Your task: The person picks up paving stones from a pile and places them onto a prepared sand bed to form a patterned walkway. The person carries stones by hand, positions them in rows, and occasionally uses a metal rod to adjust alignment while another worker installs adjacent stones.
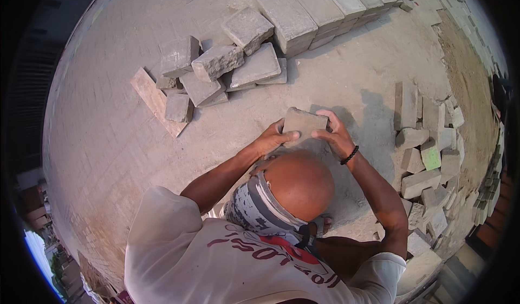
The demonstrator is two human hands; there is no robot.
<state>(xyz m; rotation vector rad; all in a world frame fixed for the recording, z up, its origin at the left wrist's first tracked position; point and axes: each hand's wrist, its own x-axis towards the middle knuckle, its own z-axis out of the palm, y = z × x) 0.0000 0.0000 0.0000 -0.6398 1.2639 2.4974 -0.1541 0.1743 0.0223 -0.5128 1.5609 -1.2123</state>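
A grey paving brick [305, 122] with a slightly chipped upper edge is held up between my two hands, just beyond my bent knee [300, 182]. My left hand [275, 138] grips its left end, thumb on the near face. On the opposite end my right hand [337, 134] is closed, its thumb also on the near face and its fingers round the far edge. A black beaded bracelet [350, 155] circles my right wrist. The fingers behind the brick are partly hidden.
Ahead to the left lies a loose heap of grey pavers [216, 66], some broken, beside a flat board-like strip [157, 101]. Long rows of stacked pavers [303, 17] stand behind it. More bricks [422, 182] pile up on the right, beside bare soil [468, 71].
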